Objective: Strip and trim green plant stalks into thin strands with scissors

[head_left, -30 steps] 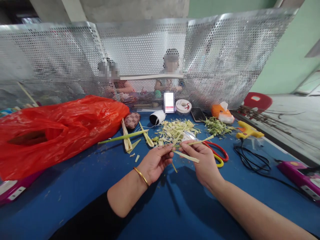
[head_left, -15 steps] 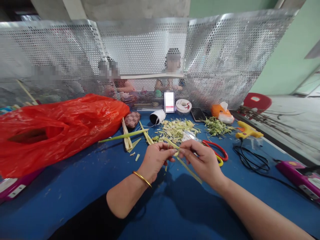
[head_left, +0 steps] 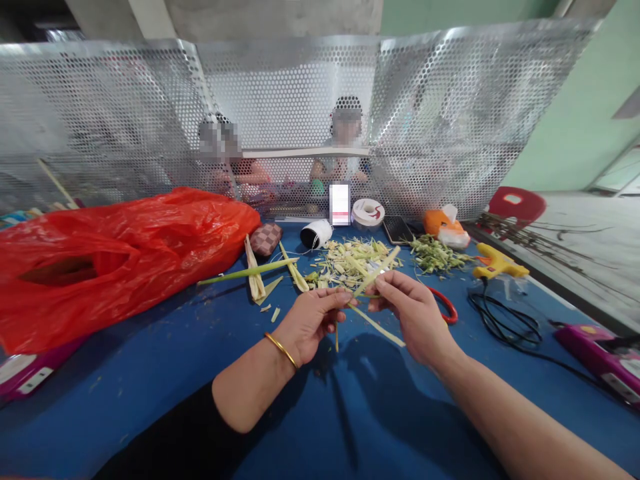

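Note:
Between thumb and fingers, my left hand point(head_left: 311, 319) pinches the crossing point of several narrow pale-green leaf strips point(head_left: 379, 271). One strip slants up to the right, another runs down to the right, and a short end hangs below. My right hand point(head_left: 414, 310) is closed on a thin strip stretched between both hands; its exact grip is partly hidden by the fingers. Scissors with a red handle loop point(head_left: 449, 308) lie behind my right hand, mostly covered. A heap of cut leaf scraps point(head_left: 350, 259) lies just beyond my fingers.
To the left spreads a red plastic bag point(head_left: 200, 227). A thread cone point(head_left: 323, 233), ribbon spool point(head_left: 369, 212) and lit phone point(head_left: 340, 203) stand at the back. Rightward are a yellow glue gun point(head_left: 497, 261), its black cable and a purple power strip point(head_left: 595, 353). People sit behind the perforated screen.
My right hand has moved slightly right, away from my left. A strip now points up to the right between them, and the scissors are more covered.

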Demonstrator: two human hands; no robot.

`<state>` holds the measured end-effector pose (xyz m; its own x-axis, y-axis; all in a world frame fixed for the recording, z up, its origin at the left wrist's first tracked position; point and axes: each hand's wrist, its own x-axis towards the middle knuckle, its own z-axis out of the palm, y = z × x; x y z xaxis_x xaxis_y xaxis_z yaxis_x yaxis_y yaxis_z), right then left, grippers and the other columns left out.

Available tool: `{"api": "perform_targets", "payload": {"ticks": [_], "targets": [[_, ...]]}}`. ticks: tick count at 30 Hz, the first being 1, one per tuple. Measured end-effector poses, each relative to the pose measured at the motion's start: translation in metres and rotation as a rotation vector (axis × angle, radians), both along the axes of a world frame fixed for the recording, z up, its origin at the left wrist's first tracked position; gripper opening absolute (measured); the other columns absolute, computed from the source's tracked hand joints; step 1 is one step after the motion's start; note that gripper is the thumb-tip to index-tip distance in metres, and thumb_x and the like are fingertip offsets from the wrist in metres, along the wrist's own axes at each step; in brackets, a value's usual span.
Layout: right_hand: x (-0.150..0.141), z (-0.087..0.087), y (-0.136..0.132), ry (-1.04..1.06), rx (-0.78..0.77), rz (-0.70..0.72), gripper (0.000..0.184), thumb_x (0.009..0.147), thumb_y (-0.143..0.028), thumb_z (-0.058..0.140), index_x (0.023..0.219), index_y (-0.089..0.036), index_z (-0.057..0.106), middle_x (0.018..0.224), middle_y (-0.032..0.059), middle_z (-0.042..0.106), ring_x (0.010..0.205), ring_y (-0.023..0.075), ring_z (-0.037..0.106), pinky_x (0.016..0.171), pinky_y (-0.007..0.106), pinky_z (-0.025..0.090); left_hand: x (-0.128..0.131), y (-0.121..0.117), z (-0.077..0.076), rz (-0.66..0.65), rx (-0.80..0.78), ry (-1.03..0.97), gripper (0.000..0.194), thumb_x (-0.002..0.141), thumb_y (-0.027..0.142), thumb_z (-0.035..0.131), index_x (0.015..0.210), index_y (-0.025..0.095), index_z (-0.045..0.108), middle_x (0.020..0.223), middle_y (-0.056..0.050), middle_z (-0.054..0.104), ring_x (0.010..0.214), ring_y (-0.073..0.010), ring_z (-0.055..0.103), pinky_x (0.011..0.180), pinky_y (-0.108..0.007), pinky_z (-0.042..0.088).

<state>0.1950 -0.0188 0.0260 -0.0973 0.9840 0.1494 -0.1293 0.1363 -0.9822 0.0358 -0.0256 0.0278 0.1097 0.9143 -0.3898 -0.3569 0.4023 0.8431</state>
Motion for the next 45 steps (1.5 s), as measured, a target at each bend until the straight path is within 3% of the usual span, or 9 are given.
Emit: {"api": "perform_targets", "payload": {"ticks": [6,9,13,17,20,22,32,39,45], "targets": [[-0.005,-0.002,-0.003,0.168,-0.039,0.082,0.020,0.076,-0.038,0.068,0.072,-0.020,0.060,0.083,0.0021,0.067,0.070,0.0143,0.061,0.071,0.028,0.047,-0.001,0.005,0.000,0.095,-0.274,-0.208,0.002,0.075,0.012,0.067,0.073,0.012,0.067,0.061,0.001,0.063,0.041,-0.0020,0.052,0.035,-0.011,0.031],[-0.007,-0.008,-0.001,0.303,-0.171,0.063,0.020,0.074,-0.038,0.069,0.076,-0.020,0.060,0.094,0.0040,0.069,0.079,0.0166,0.065,0.072,0.029,0.049,0.000,0.006,0.000,0.098,-0.301,-0.259,0.005,0.077,0.012,0.066,0.072,0.012,0.066,0.061,0.001,0.063,0.041,-0.0021,0.053,0.034,-0.010,0.031],[-0.008,-0.016,0.002,0.396,-0.267,0.005,0.021,0.071,-0.037,0.072,0.077,-0.021,0.060,0.087,0.0022,0.067,0.070,0.0146,0.062,0.063,0.027,0.049,0.001,0.005,-0.003,0.082,-0.275,-0.207,0.010,0.079,0.014,0.065,0.069,0.011,0.067,0.059,0.001,0.062,0.042,-0.0016,0.053,0.035,-0.010,0.030],[-0.008,-0.011,-0.002,0.100,0.029,0.010,0.016,0.077,-0.034,0.066,0.072,-0.020,0.060,0.068,-0.0015,0.058,0.061,0.0122,0.050,0.059,0.025,0.041,0.002,0.003,-0.008,0.100,-0.104,-0.054,0.005,0.072,0.015,0.071,0.070,0.012,0.068,0.063,0.000,0.065,0.044,-0.0022,0.053,0.036,-0.011,0.030],[-0.003,-0.003,-0.005,-0.263,0.286,-0.017,0.012,0.079,-0.027,0.061,0.069,-0.020,0.062,0.067,-0.0010,0.055,0.061,0.0129,0.046,0.057,0.026,0.037,0.002,0.001,-0.008,0.081,0.081,0.107,0.012,0.065,0.019,0.076,0.070,0.012,0.067,0.064,-0.001,0.066,0.045,-0.0040,0.054,0.037,-0.013,0.029],[0.001,0.002,-0.005,-0.401,0.357,-0.045,0.012,0.079,-0.023,0.057,0.068,-0.020,0.060,0.067,-0.0006,0.053,0.061,0.0134,0.045,0.057,0.027,0.036,0.002,0.000,-0.005,0.082,0.153,0.195,0.014,0.064,0.020,0.076,0.071,0.013,0.067,0.064,-0.001,0.066,0.046,-0.0054,0.056,0.038,-0.014,0.030],[0.007,0.007,-0.001,-0.396,0.327,0.106,0.013,0.072,-0.014,0.051,0.060,-0.019,0.048,0.079,0.0026,0.056,0.080,0.0188,0.052,0.068,0.031,0.038,0.005,-0.002,0.002,0.090,0.245,0.398,0.010,0.069,0.016,0.067,0.077,0.012,0.063,0.057,0.001,0.063,0.045,-0.0073,0.056,0.039,-0.015,0.030],[0.004,0.002,-0.001,-0.448,0.304,0.049,0.016,0.074,-0.015,0.051,0.060,-0.019,0.046,0.076,0.0010,0.053,0.075,0.0163,0.050,0.065,0.029,0.037,0.005,-0.003,-0.002,0.062,0.402,0.622,0.054,0.070,0.018,0.068,0.122,0.016,0.054,0.052,0.006,0.061,0.046,-0.0121,0.060,0.044,-0.019,0.037],[-0.002,-0.005,-0.004,-0.612,0.419,-0.083,0.013,0.080,-0.017,0.054,0.067,-0.019,0.053,0.076,0.0004,0.050,0.066,0.0138,0.048,0.060,0.027,0.038,0.007,-0.009,-0.011,0.019,0.538,0.741,0.060,0.073,0.020,0.064,0.131,0.024,0.049,0.052,0.009,0.058,0.047,-0.0123,0.060,0.050,-0.021,0.043]]}}
